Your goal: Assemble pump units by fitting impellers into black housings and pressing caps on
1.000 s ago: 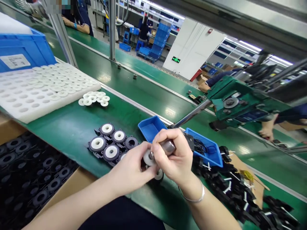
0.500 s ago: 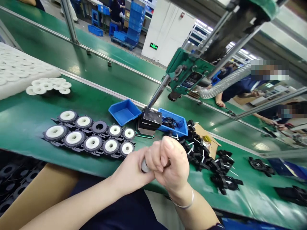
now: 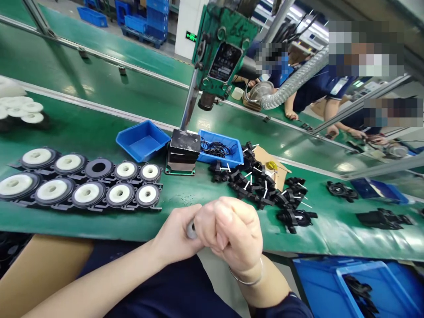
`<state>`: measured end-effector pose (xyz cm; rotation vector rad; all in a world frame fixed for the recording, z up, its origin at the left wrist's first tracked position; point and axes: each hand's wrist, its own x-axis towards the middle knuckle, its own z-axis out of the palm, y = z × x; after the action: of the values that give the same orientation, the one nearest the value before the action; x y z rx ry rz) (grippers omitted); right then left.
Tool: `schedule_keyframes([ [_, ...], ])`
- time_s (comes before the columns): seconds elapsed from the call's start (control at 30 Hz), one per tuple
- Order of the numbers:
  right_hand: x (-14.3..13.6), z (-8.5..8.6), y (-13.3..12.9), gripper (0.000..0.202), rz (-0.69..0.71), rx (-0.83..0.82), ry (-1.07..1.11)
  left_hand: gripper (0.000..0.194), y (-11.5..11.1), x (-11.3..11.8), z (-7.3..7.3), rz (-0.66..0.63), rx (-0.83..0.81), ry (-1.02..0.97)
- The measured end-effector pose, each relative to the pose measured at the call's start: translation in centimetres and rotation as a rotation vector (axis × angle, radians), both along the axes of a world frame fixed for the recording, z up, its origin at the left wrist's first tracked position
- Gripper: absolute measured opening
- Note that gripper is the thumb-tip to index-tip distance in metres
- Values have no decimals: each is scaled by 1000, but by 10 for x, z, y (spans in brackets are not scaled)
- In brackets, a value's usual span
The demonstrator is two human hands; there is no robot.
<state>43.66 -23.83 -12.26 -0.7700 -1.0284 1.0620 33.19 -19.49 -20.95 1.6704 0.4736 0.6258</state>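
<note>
In front of my body, my left hand [image 3: 177,232] is closed around a grey round piece [image 3: 191,230] with a small dark hole in its end. Only that end shows between the two hands. My right hand [image 3: 233,232] is clenched and pressed against the left; its fingers hide whatever lies inside them. A thin bracelet [image 3: 248,282] circles the right wrist. Beyond the left hand, two rows of black round housings carry white discs [image 3: 148,194]. One black housing [image 3: 98,168] in the back row has no white disc on it.
A green press [image 3: 223,53] stands over a black block [image 3: 184,143]. Beside it are a blue bin [image 3: 142,143] and another blue bin [image 3: 237,155] with black cords. Black parts with white pins [image 3: 265,190] lie heaped on the right. Across the belt, co-workers' hands [image 3: 291,115] show.
The view has swung right, so the bench things sit further left and a blue crate shows at lower right. My hands stay clasped together in nearly the same pose.
</note>
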Motion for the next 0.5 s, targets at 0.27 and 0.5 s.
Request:
schedule_keyframes([
  [0.27,7,3,-4,49,-22,-10,-45,29,-3,0,-16,44,28,-16],
  [0.5,4,6,-4,50,-44,-38,-32,33,0,-2,-8,31,31,-4],
])
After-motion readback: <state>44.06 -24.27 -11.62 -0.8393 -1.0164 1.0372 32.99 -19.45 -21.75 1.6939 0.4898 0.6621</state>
